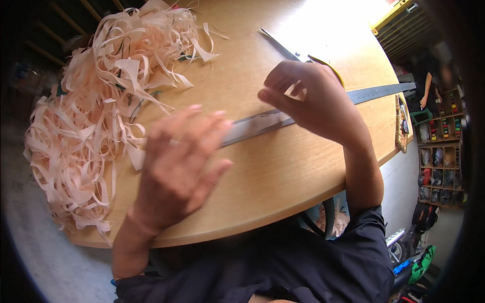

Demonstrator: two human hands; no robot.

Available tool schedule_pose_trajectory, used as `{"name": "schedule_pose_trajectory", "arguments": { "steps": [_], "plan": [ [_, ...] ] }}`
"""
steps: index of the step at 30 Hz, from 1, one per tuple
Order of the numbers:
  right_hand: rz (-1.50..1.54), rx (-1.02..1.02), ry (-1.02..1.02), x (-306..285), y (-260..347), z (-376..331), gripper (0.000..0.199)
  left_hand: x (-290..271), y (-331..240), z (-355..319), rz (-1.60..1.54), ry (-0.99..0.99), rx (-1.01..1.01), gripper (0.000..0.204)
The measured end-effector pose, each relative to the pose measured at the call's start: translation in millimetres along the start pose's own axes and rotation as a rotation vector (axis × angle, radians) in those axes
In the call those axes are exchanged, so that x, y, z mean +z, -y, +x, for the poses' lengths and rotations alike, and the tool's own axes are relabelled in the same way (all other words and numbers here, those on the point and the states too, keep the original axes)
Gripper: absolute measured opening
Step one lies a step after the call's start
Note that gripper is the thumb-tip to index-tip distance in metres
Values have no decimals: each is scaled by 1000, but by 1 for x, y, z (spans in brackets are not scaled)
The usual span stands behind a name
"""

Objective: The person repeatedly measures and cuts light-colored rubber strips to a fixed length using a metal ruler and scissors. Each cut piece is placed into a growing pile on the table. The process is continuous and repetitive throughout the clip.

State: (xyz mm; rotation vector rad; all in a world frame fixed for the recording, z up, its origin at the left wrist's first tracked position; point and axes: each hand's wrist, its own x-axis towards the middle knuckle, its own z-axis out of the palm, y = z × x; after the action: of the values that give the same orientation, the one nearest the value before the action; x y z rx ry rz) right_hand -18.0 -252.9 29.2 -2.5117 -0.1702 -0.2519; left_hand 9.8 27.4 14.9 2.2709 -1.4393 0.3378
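My left hand (177, 169), smeared a little by motion, hovers over the near left of the table with fingers spread and nothing visible in them. Its fingertips reach toward the left end of a long metal ruler (376, 93), which lies slantwise across the tabletop. Above the ruler's middle is my right hand (316, 101), its fingers loosely curled with a gap inside the curl; I see nothing held there. Just beyond that hand lie scissors (281, 44) with dark blades and a yellow handle, partly covered by the hand.
A large heap of pale peach fabric strips (76, 151) covers the table's left side and hangs over its edge. A small wooden tray (401, 123) sits at the right edge of the wooden table (273, 177). Further right are another person (427, 86) and shelves (439, 164) with small goods.
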Motion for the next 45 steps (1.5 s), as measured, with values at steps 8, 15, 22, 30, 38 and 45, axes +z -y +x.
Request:
{"name": "schedule_pose_trajectory", "arguments": {
  "steps": [8, 15, 22, 30, 38, 45],
  "plan": [
    [-46, 119, 58, -27, -12, 0, 17, 23, -4, -1, -67, 270, 25, 61],
    [-78, 189, 264, -21, -6, 1, 17, 20, -5, -2, -18, 274, 19, 57],
    [25, 131, 282, -15, -11, 3, 17, 13, -5, -3, -9, 271, 7, 57],
    [82, 198, 335, -5, -5, 2, 14, 19, -6, 3, -83, 225, 40, 59],
    [98, 211, 355, -10, -3, 2, 14, 36, -14, 10, 27, 259, 91, 62],
    [86, 136, 343, -8, -9, 1, 14, 38, -12, 12, 16, 229, 92, 62]
  ]
}}
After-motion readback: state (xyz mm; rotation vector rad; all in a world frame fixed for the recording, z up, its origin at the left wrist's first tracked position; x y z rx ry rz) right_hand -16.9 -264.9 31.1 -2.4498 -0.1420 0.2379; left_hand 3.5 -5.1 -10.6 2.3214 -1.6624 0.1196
